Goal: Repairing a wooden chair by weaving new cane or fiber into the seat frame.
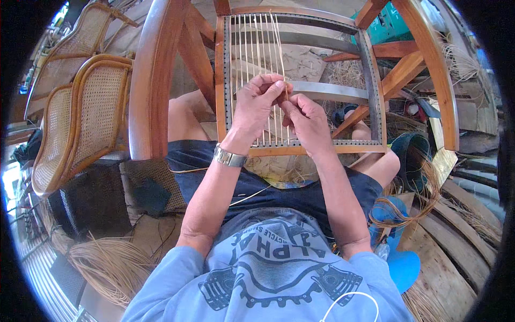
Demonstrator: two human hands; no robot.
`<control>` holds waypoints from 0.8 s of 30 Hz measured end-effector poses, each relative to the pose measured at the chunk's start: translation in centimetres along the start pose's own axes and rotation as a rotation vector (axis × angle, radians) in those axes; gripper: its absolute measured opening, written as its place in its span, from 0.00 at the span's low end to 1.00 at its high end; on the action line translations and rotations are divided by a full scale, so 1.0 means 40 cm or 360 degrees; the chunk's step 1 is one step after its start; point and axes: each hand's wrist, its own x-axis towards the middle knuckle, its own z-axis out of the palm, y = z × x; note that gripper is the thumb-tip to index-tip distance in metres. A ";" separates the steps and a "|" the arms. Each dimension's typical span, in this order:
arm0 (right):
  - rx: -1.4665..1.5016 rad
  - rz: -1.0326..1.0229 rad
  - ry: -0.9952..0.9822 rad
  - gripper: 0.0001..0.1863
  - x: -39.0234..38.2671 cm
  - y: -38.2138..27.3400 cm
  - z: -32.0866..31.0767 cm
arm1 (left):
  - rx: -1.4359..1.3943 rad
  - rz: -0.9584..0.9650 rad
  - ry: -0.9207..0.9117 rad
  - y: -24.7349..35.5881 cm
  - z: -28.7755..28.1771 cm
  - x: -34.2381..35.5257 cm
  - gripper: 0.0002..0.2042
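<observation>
A wooden chair frame [220,80] lies across my lap, small holes running along the inner edges of its square seat opening. Several pale cane strands [260,48] are strung side by side over the left part of that opening. My left hand [261,99] pinches a cane strand near the middle, thumb against fingers. Close beside it, my right hand [308,115] is closed on the same strand just below. The fingertips almost meet, so the bit of cane between them is mostly hidden. A loose cane end [249,196] lies over my shorts.
Chairs with woven cane backs [102,107] stand at the left. A bundle of cane [112,265] lies at the lower left. On the right are a dark bucket [410,155] with cane strands, a blue plastic thing [399,263] and wooden boards [440,257]. The chair's legs [155,80] rise on both sides.
</observation>
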 end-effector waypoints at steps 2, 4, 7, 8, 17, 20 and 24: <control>0.0159 0.0070 -0.0045 0.08 0.000 0.008 0.002 | 0.0114 0.0073 0.0047 -0.014 0.003 0.006 0.08; 0.0015 -0.0036 -0.0035 0.07 0.000 0.014 0.010 | 0.0228 0.0146 0.0095 -0.030 0.016 0.009 0.06; 0.0059 -0.0183 0.0055 0.06 0.006 0.045 0.035 | 0.0376 0.0295 0.0283 -0.049 0.039 0.007 0.03; 0.0056 -0.0184 0.0055 0.06 0.007 0.053 0.038 | 0.0411 0.0283 0.0350 -0.051 0.042 0.005 0.03; 0.0081 -0.0146 0.0017 0.06 0.001 0.041 0.026 | -0.0008 -0.0043 0.0355 -0.026 0.023 -0.032 0.09; 0.0115 -0.0120 0.0014 0.06 -0.001 0.047 0.022 | -0.0320 -0.0436 0.0266 0.009 0.031 -0.059 0.12; 0.0168 0.0032 -0.0055 0.06 0.005 0.065 0.019 | 0.0069 -0.0345 0.0088 -0.006 0.017 -0.036 0.13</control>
